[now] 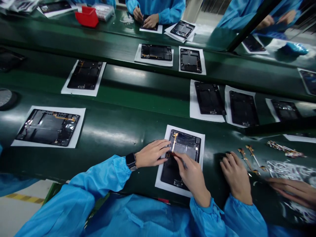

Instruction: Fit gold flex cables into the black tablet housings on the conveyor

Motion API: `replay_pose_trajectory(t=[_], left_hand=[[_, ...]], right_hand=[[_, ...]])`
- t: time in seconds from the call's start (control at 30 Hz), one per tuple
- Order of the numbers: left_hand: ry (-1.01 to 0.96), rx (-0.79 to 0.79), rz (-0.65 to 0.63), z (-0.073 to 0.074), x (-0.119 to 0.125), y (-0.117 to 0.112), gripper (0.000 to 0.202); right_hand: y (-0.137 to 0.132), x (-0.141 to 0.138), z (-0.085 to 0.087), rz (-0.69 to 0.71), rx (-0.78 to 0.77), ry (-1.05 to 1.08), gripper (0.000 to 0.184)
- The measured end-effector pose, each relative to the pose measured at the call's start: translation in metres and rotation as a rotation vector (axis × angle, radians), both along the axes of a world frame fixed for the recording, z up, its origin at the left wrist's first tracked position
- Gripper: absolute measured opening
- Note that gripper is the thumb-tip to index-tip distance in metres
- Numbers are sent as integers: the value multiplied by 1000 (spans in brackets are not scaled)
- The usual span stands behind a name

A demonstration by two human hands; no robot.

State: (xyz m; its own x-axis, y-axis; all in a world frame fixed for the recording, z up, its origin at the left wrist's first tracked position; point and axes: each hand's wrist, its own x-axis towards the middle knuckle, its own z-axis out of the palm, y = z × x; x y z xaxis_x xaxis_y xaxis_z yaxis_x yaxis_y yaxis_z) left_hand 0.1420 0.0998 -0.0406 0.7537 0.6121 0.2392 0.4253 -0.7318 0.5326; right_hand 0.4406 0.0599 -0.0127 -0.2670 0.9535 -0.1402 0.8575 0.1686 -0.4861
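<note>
Left hand [151, 154] lies flat, grip released, steadying the open tablet [187, 145] on its paper sheet [158, 181] at the bench's [118, 131] near edge. Right hand [192, 176] pinches the gold flex cable [174, 140] at its lower end. A skewed press could crease the ribbon or miss its connector.

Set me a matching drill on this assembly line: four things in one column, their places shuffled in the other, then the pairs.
Things
1. smartwatch
2. red bin
3. gold flex cable
4. loose flex cables

Places
A. on the bare green belt, beside the co-worker's hand
B. inside the open tablet nearest the camera
C. on the wrist of the left hand
D. on the far side of the line, top left

Pairs: 1-C, 2-D, 3-B, 4-A
</note>
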Motion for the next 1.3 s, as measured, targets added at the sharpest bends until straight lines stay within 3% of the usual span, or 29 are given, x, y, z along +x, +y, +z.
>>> replay_pose_trajectory(t=[0.13, 0.27, 0.6, 0.77, 1.0, 1.3], left_hand=[[2, -7, -3, 0, 0, 0, 44], [17, -22, -4, 0, 0, 0, 45], [10, -40, -8, -3, 0, 0, 46], [-22, -54, -9, -2, 0, 2, 46], [-20, -35, 5, -3, -1, 2, 54], [-48, -31, 10, -5, 0, 2, 52]], right_hand=[[-14, -64, -6, -9, 51, 38, 29], [-17, -92, -2, -40, 129, 85, 27], [-11, -102, 8, -55, 140, 185, 18], [-4, -114, 7, -47, 126, 107, 19], [-2, -99, 17, -115, 77, 153, 22], [-5, -109, 15, -75, 120, -70, 21]])
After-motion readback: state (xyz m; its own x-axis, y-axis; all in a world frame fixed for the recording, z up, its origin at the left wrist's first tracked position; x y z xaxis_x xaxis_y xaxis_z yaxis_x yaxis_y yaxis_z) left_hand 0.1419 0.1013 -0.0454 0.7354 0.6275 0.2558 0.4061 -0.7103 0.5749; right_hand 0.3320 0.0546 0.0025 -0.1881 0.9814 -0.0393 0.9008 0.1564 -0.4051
